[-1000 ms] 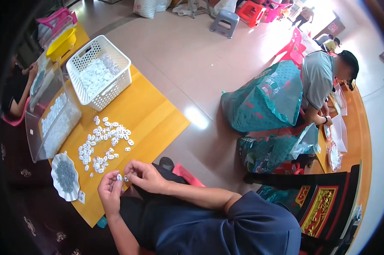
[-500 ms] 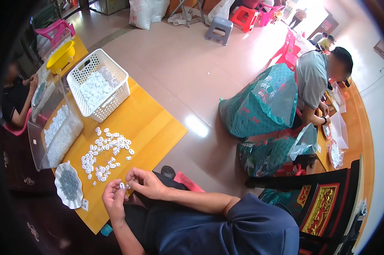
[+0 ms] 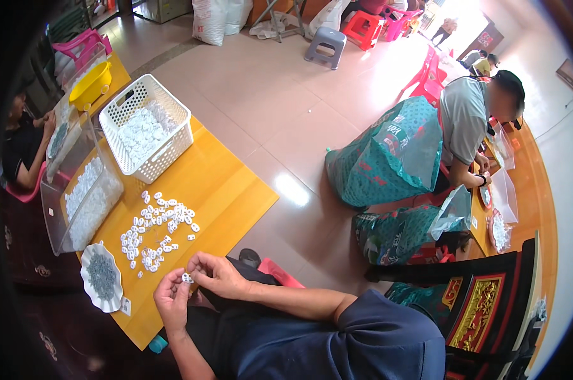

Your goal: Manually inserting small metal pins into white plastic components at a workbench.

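Both hands are drawn together just off the near edge of the yellow surface [image 3: 229,190], forearms coming in from below and bent inward so the fingertips meet. The left hand [image 3: 171,299] is held palm-up-ish with fingers curled, and the right hand [image 3: 215,273] arches over it, thumb and forefinger closed; between them they pinch one small white piece [image 3: 187,277], which sits right at the meeting of the fingertips, over the surface's near edge. Whether it is one part or two pressed together is too small to tell. Just beyond the hands, toward the middle of the surface, lies a loose scatter of white pieces [image 3: 156,231], spread out flat and apart from the hands. At the near left corner rests a scalloped white plate [image 3: 91,292] carrying a heap of small grey parts [image 3: 101,276]. Along the left edge stands a clear plastic bin [image 3: 83,196] partly filled with white pieces, and at the far edge a white lattice basket [image 3: 148,130] holds more of them; a yellow bowl [image 3: 90,85] sits farther off beyond it. A person in dark clothing [image 3: 23,145] sits at the left side. Across the tiled floor, a person in a grey shirt [image 3: 467,120] bends over another table, beside a large teal sack [image 3: 388,158].
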Available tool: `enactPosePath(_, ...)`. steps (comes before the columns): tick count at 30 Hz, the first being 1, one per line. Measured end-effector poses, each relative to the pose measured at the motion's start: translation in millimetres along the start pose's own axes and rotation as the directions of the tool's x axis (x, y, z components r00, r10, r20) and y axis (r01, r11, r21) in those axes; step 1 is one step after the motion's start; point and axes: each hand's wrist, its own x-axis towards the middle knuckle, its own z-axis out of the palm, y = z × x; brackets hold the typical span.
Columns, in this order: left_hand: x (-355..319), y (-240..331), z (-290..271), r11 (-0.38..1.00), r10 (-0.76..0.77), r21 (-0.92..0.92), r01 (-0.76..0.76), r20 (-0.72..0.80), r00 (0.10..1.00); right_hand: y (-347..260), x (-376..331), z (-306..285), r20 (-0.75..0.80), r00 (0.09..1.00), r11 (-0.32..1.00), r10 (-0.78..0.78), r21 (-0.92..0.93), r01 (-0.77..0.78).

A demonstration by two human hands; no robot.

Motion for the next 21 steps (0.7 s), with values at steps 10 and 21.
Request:
enactPosePath(10,0.4,9.6,-1.9,0.998,0.019,0.053,-0.021,0.043,0.999,10.0,2.7,-2.3,0.105,0.99,0.985,0.097,0.131,-0.11)
enactPosePath(21,1.7,32.1,1.6,0.92,0.15,0.348,-0.179,0.109,0.983,11.5,5.7,-3.9,0.15,0.975,0.959,0.162,0.208,-0.191)
